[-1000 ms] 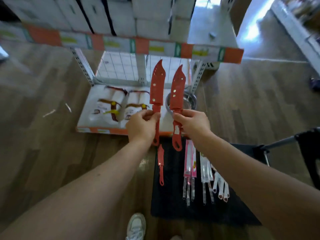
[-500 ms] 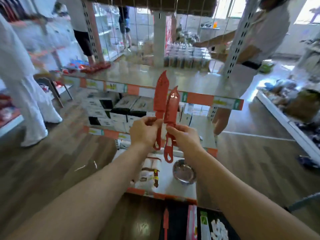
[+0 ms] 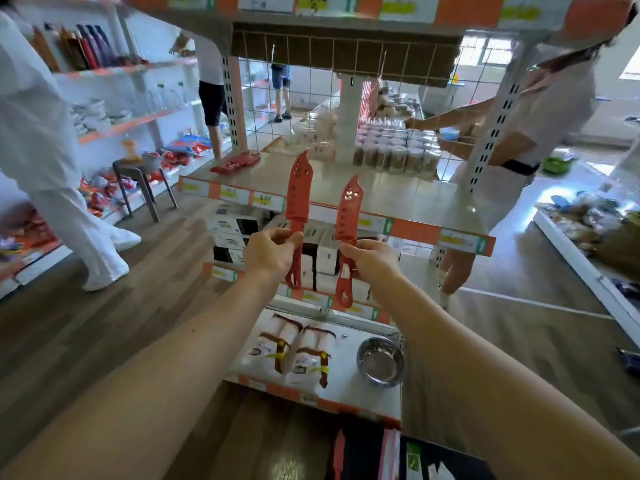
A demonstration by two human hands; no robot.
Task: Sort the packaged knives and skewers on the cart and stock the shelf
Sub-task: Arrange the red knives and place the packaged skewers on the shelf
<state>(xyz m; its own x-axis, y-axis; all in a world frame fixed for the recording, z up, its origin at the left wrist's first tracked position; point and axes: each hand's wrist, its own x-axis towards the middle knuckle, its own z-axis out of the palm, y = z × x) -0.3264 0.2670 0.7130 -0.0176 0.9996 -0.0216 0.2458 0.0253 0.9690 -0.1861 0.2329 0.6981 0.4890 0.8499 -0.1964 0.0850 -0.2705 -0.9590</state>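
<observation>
Holding two red packaged knives upright in front of the shelving, the person has one in each hand. The left knife point(image 3: 298, 199) is pinched at the top of its handle by the left hand point(image 3: 272, 252); the right knife point(image 3: 347, 220), slightly lower, is gripped the same way by the right hand point(image 3: 369, 259). Both arms reach forward, elbows low, blades pointing up. Behind the blades, the middle shelf point(image 3: 398, 195) already carries a small pile of red knives point(image 3: 235, 162) at its left end, and most of it is bare. More packaged goods lie on the cart point(image 3: 446, 462) at the bottom edge, so stocking looks early, with much left.
</observation>
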